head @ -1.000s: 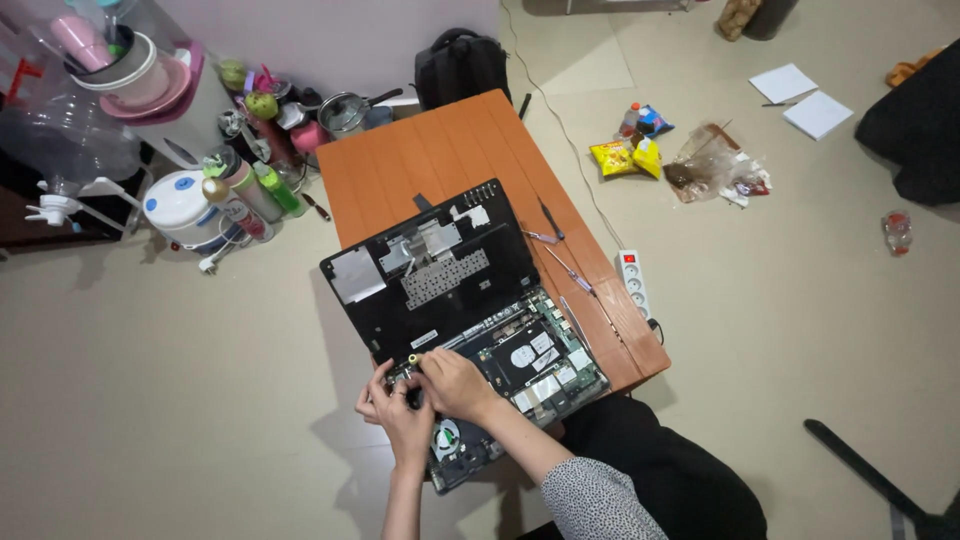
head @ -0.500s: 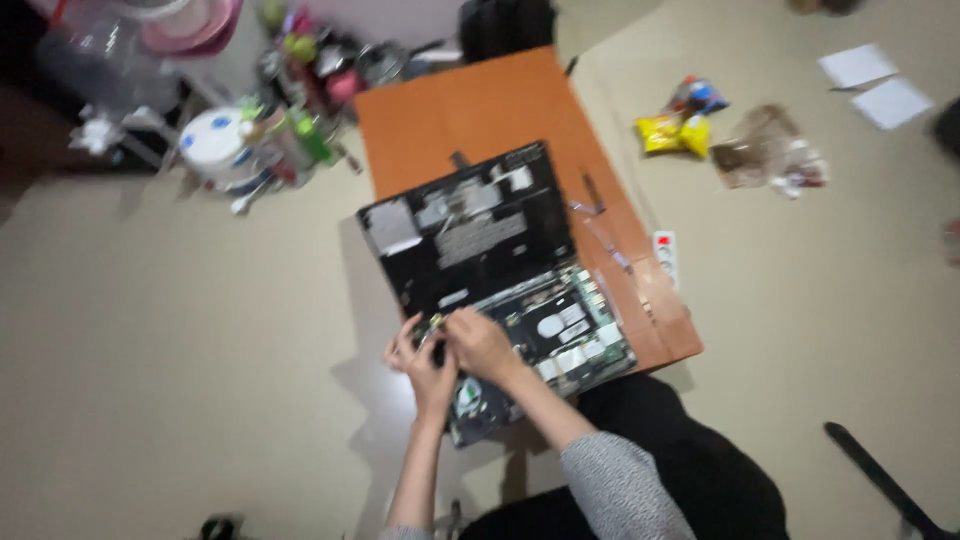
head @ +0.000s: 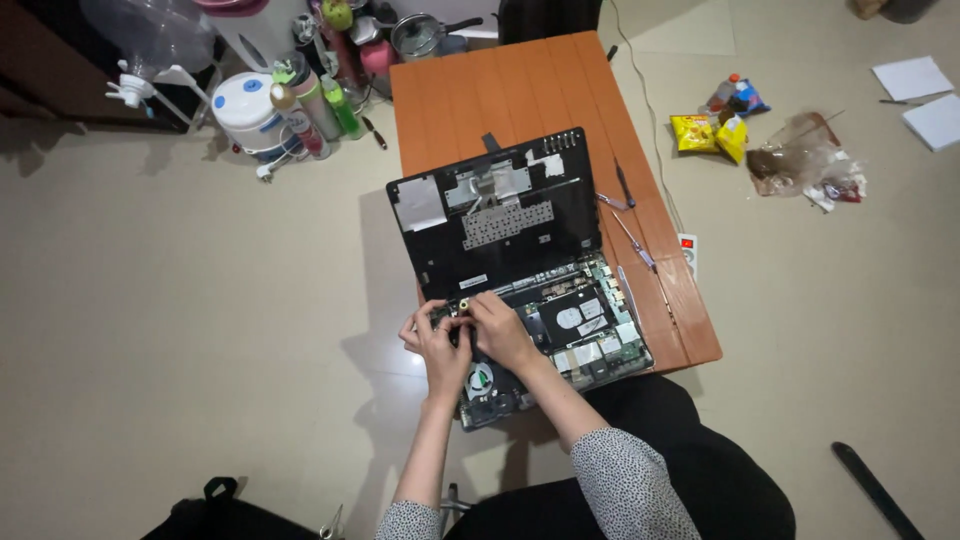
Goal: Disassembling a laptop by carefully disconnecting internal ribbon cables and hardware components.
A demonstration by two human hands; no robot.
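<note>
- An opened laptop (head: 520, 275) lies on the near left part of an orange wooden tabletop (head: 520, 90), its base overhanging the near edge toward the person.
- The lifted keyboard cover (head: 490, 210) stands tilted back on the far side, its black underside with silver patches facing the camera.
- The exposed motherboard (head: 570, 325) fills the near half of the laptop, with a round fan (head: 481, 381) at its near left corner.
- The left hand (head: 437, 340) rests on the left edge of the motherboard, fingers curled; what it grips, if anything, cannot be told.
- The right hand (head: 500, 325) lies just beside it, touching it, fingers bent down onto the board near the hinge line; whether it pinches a part is too small to tell.
- Both hands meet at the laptop's left hinge corner, just above the fan.
- Thin metal tools (head: 625, 200) lie on the tabletop to the right of the laptop, well apart from the hands.
- On the floor to the left of the tabletop stand bottles (head: 310, 105) and a white round container (head: 245, 105).
- Snack packets (head: 710, 130) and a clear plastic bag (head: 800, 160) lie on the floor to the right.
- White paper sheets (head: 920, 90) lie farther right.
</note>
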